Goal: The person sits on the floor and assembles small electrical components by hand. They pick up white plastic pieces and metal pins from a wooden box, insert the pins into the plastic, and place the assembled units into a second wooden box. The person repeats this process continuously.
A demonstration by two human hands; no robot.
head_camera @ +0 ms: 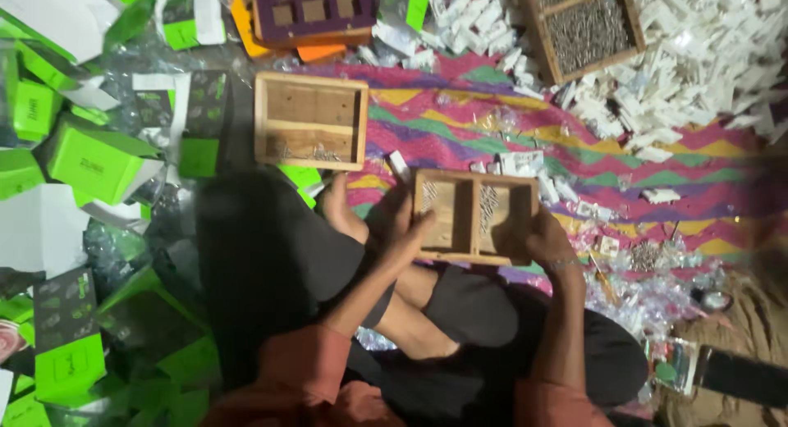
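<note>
Wooden tray [474, 218] contents blurred, corners hand-covered.

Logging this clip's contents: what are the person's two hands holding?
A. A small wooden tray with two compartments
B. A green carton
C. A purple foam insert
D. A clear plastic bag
A: the left hand and right hand grip opposite sides of the two-compartment wooden tray, above the lap.

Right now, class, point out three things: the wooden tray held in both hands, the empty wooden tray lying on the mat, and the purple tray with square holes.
Held wooden tray [474, 216], head view: centre divider.
Empty wooden tray [310, 120], head view: inner floor.
Purple tray [314, 13], head view: top face.
</note>
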